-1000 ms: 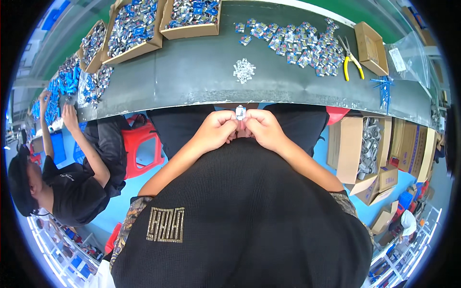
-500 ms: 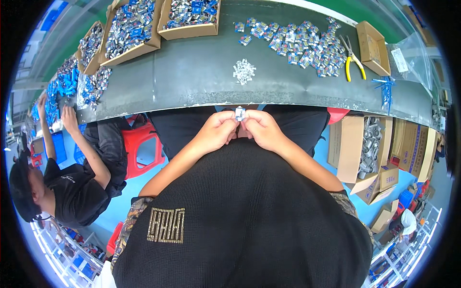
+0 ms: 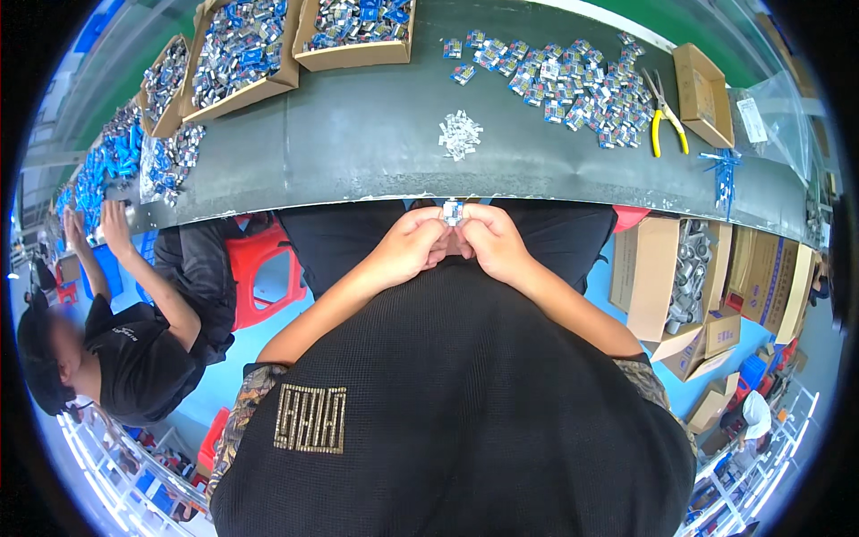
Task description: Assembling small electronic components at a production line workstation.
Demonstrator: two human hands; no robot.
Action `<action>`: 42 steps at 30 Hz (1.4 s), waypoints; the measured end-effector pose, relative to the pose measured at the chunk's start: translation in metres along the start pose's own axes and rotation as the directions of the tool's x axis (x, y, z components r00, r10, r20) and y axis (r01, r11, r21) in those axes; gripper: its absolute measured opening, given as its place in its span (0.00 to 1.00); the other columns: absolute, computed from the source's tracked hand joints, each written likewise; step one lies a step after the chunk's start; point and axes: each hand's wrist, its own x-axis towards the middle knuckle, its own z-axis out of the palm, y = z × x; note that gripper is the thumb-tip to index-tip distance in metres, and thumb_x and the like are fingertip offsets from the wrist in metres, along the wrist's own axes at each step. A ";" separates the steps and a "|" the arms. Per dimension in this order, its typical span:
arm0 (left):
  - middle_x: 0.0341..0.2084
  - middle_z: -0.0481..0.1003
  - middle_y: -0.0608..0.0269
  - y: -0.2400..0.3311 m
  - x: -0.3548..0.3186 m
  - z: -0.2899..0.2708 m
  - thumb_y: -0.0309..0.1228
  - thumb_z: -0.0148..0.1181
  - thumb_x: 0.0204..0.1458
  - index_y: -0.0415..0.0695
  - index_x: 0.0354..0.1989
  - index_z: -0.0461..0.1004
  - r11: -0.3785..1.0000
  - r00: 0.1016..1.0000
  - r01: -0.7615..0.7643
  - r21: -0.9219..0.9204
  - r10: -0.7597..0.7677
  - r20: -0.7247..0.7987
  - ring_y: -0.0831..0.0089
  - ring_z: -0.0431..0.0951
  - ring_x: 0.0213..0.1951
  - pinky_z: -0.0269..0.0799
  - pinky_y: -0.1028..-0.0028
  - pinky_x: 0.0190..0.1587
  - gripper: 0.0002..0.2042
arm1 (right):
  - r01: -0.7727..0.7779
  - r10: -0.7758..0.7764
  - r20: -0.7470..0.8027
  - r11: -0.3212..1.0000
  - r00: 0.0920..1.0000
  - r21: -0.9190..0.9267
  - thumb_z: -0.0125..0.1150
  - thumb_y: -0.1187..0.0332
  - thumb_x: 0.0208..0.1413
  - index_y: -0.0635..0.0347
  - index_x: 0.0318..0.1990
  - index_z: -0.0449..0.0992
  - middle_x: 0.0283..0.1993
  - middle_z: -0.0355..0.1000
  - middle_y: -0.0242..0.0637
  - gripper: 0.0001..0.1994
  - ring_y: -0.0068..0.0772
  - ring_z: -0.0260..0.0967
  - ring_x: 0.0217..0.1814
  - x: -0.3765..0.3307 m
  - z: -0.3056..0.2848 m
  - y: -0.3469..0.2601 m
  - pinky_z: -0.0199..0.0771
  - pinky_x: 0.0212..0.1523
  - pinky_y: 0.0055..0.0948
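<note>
My left hand (image 3: 409, 248) and my right hand (image 3: 490, 242) meet close to my chest, just below the front edge of the dark table (image 3: 358, 134). Together their fingertips pinch one small blue and silver part (image 3: 453, 212). On the table straight ahead lies a small heap of silver metal clips (image 3: 460, 134). Farther back and to the right spreads a pile of several blue and silver parts (image 3: 573, 85).
Cardboard boxes of parts (image 3: 353, 27) (image 3: 237, 54) line the far left of the table. Yellow-handled pliers (image 3: 664, 115) and a small closed carton (image 3: 704, 82) lie at the right. A co-worker in black (image 3: 116, 358) sits at my left, hands (image 3: 112, 228) at the table. Open cartons (image 3: 680, 277) stand at my right.
My two hands stay together on the small part with only slight finger shifts. The co-worker's hands have moved a little along the table's left end.
</note>
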 end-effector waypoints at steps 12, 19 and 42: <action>0.22 0.73 0.62 -0.001 0.001 0.001 0.29 0.40 0.61 0.40 0.33 0.70 0.994 1.000 -0.011 -0.107 0.011 -0.004 0.87 0.56 0.18 0.51 0.83 0.19 0.11 | -0.026 0.015 0.050 0.970 0.999 0.242 0.44 0.73 0.57 0.62 0.29 0.70 0.22 0.66 0.31 0.08 0.21 0.62 0.24 0.006 0.000 0.007 0.63 0.27 0.23; 0.20 0.67 0.67 0.005 -0.004 -0.011 0.32 0.44 0.60 0.39 0.34 0.70 0.991 0.998 -0.053 0.126 0.048 0.043 0.79 0.64 0.20 0.61 0.79 0.22 0.10 | -0.097 0.083 0.088 0.980 0.993 0.174 0.44 0.73 0.56 0.61 0.26 0.69 0.21 0.66 0.30 0.09 0.20 0.61 0.22 -0.002 -0.005 -0.009 0.61 0.25 0.22; 0.17 0.73 0.61 0.199 0.045 -0.018 0.37 0.61 0.54 0.38 0.46 0.75 0.149 0.350 -0.140 0.979 0.932 -0.092 0.72 0.73 0.22 0.70 0.70 0.28 0.17 | 0.182 -0.691 -0.129 0.358 0.711 -0.916 0.66 0.64 0.47 0.59 0.36 0.76 0.33 0.73 0.40 0.11 0.39 0.73 0.33 0.098 -0.037 -0.107 0.73 0.34 0.36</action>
